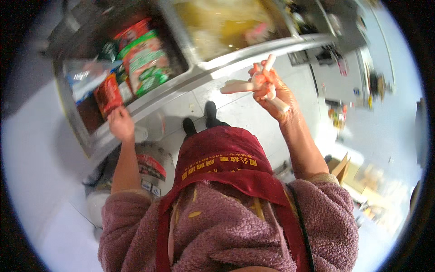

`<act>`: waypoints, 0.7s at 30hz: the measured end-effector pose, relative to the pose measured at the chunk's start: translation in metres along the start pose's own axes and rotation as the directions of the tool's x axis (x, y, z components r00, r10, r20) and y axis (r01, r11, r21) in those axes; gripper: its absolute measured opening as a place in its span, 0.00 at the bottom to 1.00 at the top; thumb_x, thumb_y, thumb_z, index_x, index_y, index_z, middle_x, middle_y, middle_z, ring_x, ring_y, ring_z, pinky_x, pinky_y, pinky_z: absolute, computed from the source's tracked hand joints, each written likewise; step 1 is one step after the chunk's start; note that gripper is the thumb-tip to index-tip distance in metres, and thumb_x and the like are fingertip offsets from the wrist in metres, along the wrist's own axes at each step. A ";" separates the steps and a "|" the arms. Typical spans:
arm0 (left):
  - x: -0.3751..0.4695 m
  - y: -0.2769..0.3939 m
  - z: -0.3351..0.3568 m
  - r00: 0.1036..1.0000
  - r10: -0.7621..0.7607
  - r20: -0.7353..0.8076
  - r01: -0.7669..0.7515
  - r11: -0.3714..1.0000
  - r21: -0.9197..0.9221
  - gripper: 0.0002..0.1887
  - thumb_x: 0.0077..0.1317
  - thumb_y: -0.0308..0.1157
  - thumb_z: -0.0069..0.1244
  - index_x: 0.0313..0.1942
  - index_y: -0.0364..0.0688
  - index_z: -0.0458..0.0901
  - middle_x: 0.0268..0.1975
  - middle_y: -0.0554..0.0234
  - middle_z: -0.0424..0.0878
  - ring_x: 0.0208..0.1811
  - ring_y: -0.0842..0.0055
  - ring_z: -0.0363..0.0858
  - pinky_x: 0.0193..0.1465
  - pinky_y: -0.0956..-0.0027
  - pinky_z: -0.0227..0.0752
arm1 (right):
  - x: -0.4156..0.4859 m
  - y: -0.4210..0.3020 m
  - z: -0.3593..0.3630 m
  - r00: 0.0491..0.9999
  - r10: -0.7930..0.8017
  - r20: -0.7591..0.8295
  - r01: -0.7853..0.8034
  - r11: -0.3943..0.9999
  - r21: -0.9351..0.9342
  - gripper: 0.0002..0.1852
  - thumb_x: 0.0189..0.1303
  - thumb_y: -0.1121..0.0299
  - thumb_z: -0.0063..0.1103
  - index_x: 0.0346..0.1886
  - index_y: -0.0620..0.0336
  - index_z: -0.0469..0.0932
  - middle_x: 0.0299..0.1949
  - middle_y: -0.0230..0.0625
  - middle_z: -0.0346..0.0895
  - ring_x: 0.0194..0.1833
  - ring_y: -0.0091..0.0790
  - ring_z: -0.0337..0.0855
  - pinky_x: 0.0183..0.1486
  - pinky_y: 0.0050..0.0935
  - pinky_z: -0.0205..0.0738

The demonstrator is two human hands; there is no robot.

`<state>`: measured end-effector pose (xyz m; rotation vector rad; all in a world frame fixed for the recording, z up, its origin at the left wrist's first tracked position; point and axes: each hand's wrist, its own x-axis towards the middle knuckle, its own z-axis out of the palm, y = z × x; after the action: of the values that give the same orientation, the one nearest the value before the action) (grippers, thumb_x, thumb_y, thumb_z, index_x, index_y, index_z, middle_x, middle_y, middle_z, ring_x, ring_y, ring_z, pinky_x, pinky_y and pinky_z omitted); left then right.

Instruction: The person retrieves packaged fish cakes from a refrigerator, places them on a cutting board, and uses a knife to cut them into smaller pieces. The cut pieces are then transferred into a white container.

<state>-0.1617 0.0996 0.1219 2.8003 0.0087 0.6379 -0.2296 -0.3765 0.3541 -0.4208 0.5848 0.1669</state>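
Note:
At the left, my left hand (121,125) pinches the near corner of a red plastic packet (108,93). The packet lies at the near edge of a metal compartment (180,57) filled with bags. On the right, my right hand (280,90) is closed around several white and red-orange sticks (239,86) that look like crab sticks. They poke out between the fingers at different angles, in front of the metal rim. Beside the packet rests a larger green, white and red food bag (146,64), its front blurred.
A second compartment (234,29) holds yellowish liquid and a pinkish, blurred object (257,33). The metal rim (217,69) runs between me and both. Below my left forearm stands a round container (154,163) with a red label. Open cardboard (343,170) is at the right.

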 end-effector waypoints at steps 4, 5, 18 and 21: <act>0.029 0.088 -0.015 0.993 -0.012 0.114 0.045 0.957 -0.288 0.10 0.71 0.33 0.54 0.42 0.36 0.89 0.40 0.55 0.91 0.42 0.60 0.88 0.49 0.53 0.79 | -0.076 -0.018 -0.055 0.976 -0.219 0.004 0.219 0.974 0.049 0.21 0.66 0.73 0.69 0.59 0.57 0.72 0.52 0.39 0.79 0.44 0.34 0.86 0.34 0.30 0.85; 0.006 0.151 -0.004 0.973 0.176 0.152 -0.077 0.860 -0.504 0.13 0.74 0.33 0.51 0.50 0.37 0.86 0.49 0.51 0.87 0.49 0.60 0.86 0.56 0.54 0.78 | -0.085 -0.018 -0.067 0.973 -0.232 -0.005 0.232 0.972 0.041 0.22 0.66 0.73 0.70 0.60 0.57 0.72 0.52 0.39 0.79 0.44 0.34 0.86 0.34 0.29 0.85; -0.162 0.618 -0.018 -0.586 0.659 0.472 0.769 0.636 0.066 0.46 0.75 0.72 0.30 0.75 0.38 0.64 0.70 0.41 0.71 0.69 0.53 0.74 0.69 0.41 0.72 | -0.288 -0.070 -0.294 0.667 -0.560 -0.492 0.700 0.697 0.156 0.22 0.69 0.68 0.70 0.59 0.59 0.68 0.49 0.44 0.77 0.37 0.31 0.85 0.25 0.21 0.79; -0.209 0.710 0.017 -0.633 0.549 0.546 0.664 0.747 0.018 0.45 0.76 0.69 0.35 0.74 0.37 0.65 0.70 0.42 0.71 0.70 0.55 0.73 0.71 0.45 0.71 | -0.370 -0.102 -0.377 0.535 -0.527 -0.660 0.774 0.619 0.133 0.23 0.68 0.69 0.70 0.60 0.60 0.67 0.48 0.44 0.77 0.38 0.32 0.85 0.25 0.21 0.79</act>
<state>-0.3812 -0.6026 0.2035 1.0325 -0.2254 -2.0910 -0.6945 -0.6436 0.3149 -0.2427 0.9823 -0.8794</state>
